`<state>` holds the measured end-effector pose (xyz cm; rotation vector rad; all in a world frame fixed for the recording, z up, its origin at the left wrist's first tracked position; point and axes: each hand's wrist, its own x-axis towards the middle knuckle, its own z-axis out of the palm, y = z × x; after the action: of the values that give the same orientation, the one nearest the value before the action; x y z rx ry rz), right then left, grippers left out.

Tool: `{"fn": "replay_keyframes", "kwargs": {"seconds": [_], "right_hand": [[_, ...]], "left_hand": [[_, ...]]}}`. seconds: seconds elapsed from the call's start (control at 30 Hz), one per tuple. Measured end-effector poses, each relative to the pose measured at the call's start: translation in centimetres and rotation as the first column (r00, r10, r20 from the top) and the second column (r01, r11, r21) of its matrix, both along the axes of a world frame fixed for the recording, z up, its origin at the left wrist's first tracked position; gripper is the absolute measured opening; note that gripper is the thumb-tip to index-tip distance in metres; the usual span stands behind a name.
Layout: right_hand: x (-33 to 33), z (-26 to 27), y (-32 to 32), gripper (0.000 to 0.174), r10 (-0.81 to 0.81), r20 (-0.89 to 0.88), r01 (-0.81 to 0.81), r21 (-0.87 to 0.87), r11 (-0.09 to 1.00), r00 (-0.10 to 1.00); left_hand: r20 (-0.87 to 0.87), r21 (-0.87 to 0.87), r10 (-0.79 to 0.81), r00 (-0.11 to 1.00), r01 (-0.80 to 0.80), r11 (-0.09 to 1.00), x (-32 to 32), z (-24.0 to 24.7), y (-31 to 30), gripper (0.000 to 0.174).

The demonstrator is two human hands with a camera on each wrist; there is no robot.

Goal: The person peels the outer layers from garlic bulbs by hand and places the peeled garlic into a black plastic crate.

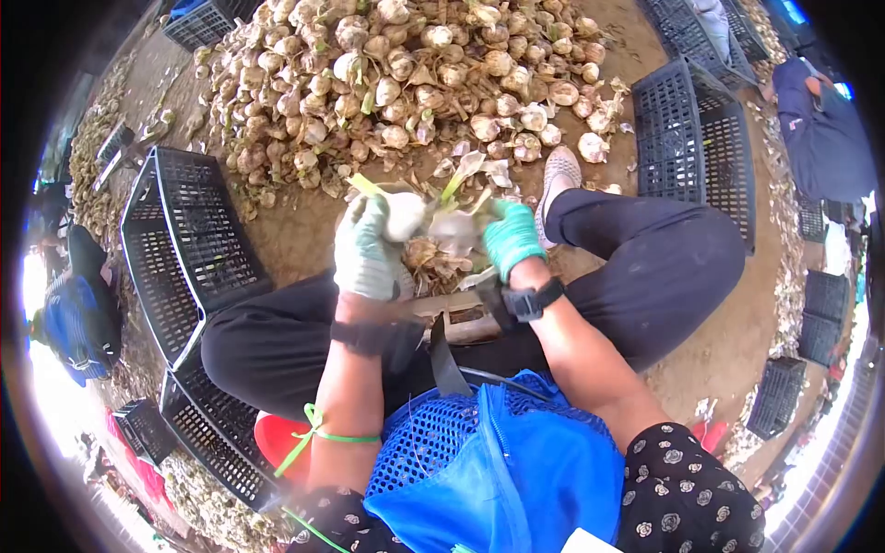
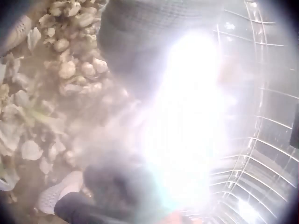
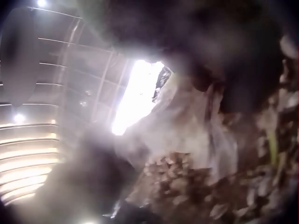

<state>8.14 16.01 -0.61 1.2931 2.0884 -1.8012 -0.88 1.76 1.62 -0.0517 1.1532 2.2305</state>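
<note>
In the head view my left hand (image 1: 362, 247), in a pale glove, grips a white garlic bulb (image 1: 404, 214) with a short green stalk. My right hand (image 1: 514, 238), in a green glove, is close on the other side with its fingers curled. Blurred, papery garlic skin (image 1: 454, 230) extends from its fingertips toward the bulb. The same whitish skin (image 3: 173, 128) shows close up in the right wrist view, beside a dark, blurred hand. Glare covers most of the left hand's work in the left wrist view. Loose husks (image 1: 429, 258) lie below both hands.
A large heap of garlic bulbs (image 1: 387, 83) spreads over the ground ahead. Black plastic crates stand at the left (image 1: 198, 230) and right (image 1: 691, 138). The person's bent legs (image 1: 645, 249) flank the hands, and a blue mesh-topped bag (image 1: 544, 461) sits at the lap.
</note>
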Motion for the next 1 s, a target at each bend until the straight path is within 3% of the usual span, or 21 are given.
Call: {"fn": "replay_keyframes", "kwargs": {"seconds": [0.07, 0.1, 0.13, 0.2, 0.23, 0.27, 0.33, 0.47, 0.53, 0.6, 0.63, 0.67, 0.7, 0.73, 0.77, 0.8, 0.87, 0.9, 0.93, 1.0], "right_hand": [[0.2, 0.3, 1.8, 0.020, 0.112, 0.148, -0.146, 0.239, 0.960, 0.983], [0.4, 0.3, 1.5, 0.023, 0.137, -0.062, -0.114, 0.287, 0.951, 0.989], [0.4, 0.5, 1.0, 0.023, 0.142, -0.060, -0.119, 0.284, 0.951, 0.988], [-0.2, 1.4, -0.2, 0.032, 0.191, -0.428, -0.094, 0.238, 0.967, 0.883], [-0.4, 2.2, -0.5, 0.035, 0.148, -0.447, -0.151, 0.029, 0.988, 0.882], [-0.5, 2.8, -0.8, 0.039, 0.095, -0.455, -0.198, -0.183, 0.963, 0.885], [-0.9, 2.6, -0.9, 0.034, 0.253, -0.470, -0.355, -0.140, 0.924, 0.846], [-0.5, 3.3, -0.7, 0.029, 0.113, -0.412, -0.270, -0.345, 0.899, 0.904], [-0.1, 3.0, -0.5, 0.028, 0.068, -0.370, -0.233, -0.422, 0.876, 0.926], [0.1, 2.4, -0.4, 0.027, -0.055, -0.358, -0.105, -0.413, 0.905, 0.932], [0.4, 2.5, -0.1, 0.029, -0.142, -0.325, -0.055, -0.530, 0.846, 0.935], [0.4, 2.1, -0.1, 0.029, -0.150, -0.327, -0.051, -0.533, 0.844, 0.933], [0.4, 1.4, -0.3, 0.030, -0.028, -0.376, -0.087, -0.286, 0.954, 0.926], [0.4, 1.1, -0.5, 0.032, 0.097, -0.388, -0.112, -0.017, 0.994, 0.917], [0.4, 3.1, -0.6, 0.032, 0.194, -0.274, -0.154, 0.161, 0.975, 0.942], [0.5, 1.8, -0.9, 0.024, 0.201, -0.367, -0.125, 0.219, 0.968, 0.909], [0.1, 0.9, -1.2, 0.018, 0.145, -0.331, -0.100, 0.150, 0.984, 0.932], [0.1, 1.9, -0.6, 0.013, 0.151, -0.283, -0.127, 0.104, 0.987, 0.947], [0.2, 1.5, -0.1, 0.013, 0.115, -0.295, -0.093, 0.090, 0.992, 0.949], [0.4, -0.3, 0.4, 0.013, 0.068, -0.110, -0.060, 0.072, 0.996, 0.992]], "left_hand": [[-0.028, -0.063, 0.029, 0.999, -0.031, 0.998, -0.3, 1.2, -0.7, 0.027], [-0.063, -0.072, 0.006, 0.998, -0.011, 0.997, -0.5, 1.6, -0.8, 0.029], [-0.093, -0.084, -0.015, 0.996, 0.007, 0.996, -0.5, 1.8, -0.9, 0.031], [-0.235, -0.318, -0.154, 0.960, 0.074, 0.945, -0.6, 1.1, -0.7, 0.034], [-0.302, -0.376, -0.160, 0.940, 0.037, 0.926, -0.3, 1.1, -0.3, 0.035], [-0.183, -0.359, -0.264, 0.947, 0.186, 0.914, -0.2, 1.9, -0.5, 0.034], [-0.424, -0.479, -0.266, 0.866, 0.035, 0.877, 0.4, 0.7, 0.4, 0.033], [-0.395, -0.486, -0.284, 0.874, 0.064, 0.872, 0.4, 1.1, 0.4, 0.031], [-0.201, -0.354, -0.292, 0.935, 0.209, 0.912, 0.2, 1.5, 0.1, 0.031], [-0.224, -0.415, -0.316, 0.922, 0.203, 0.887, 0.0, 1.2, 0.2, 0.031], [-0.258, -0.461, -0.307, 0.916, 0.163, 0.872, 0.0, 0.7, 0.3, 0.029], [-0.294, -0.504, -0.303, 0.907, 0.122, 0.855, 0.0, 0.3, 0.5, 0.028], [-0.295, -0.509, -0.314, 0.903, 0.129, 0.851, 0.1, 0.1, 0.7, 0.028], [-0.388, -0.519, -0.288, 0.876, 0.050, 0.853, 0.4, -0.1, 1.1, 0.025], [-0.479, -0.520, -0.267, 0.836, -0.025, 0.854, 0.5, -0.1, 1.5, 0.023], [-0.479, -0.526, -0.292, 0.828, -0.005, 0.850, 0.5, 0.0, 1.7, 0.023], [-0.668, -0.647, -0.486, 0.563, -0.118, 0.754, 0.8, 0.3, 2.1, 0.019], [-0.598, -0.561, -0.413, 0.687, 0.010, 0.828, 1.2, 0.8, 2.5, 0.021], [-0.598, -0.573, -0.445, 0.667, 0.032, 0.819, 1.2, 1.6, 3.0, 0.021], [-0.257, -0.519, -0.335, 0.906, 0.163, 0.839, 1.3, 2.7, 3.3, 0.022]]}}
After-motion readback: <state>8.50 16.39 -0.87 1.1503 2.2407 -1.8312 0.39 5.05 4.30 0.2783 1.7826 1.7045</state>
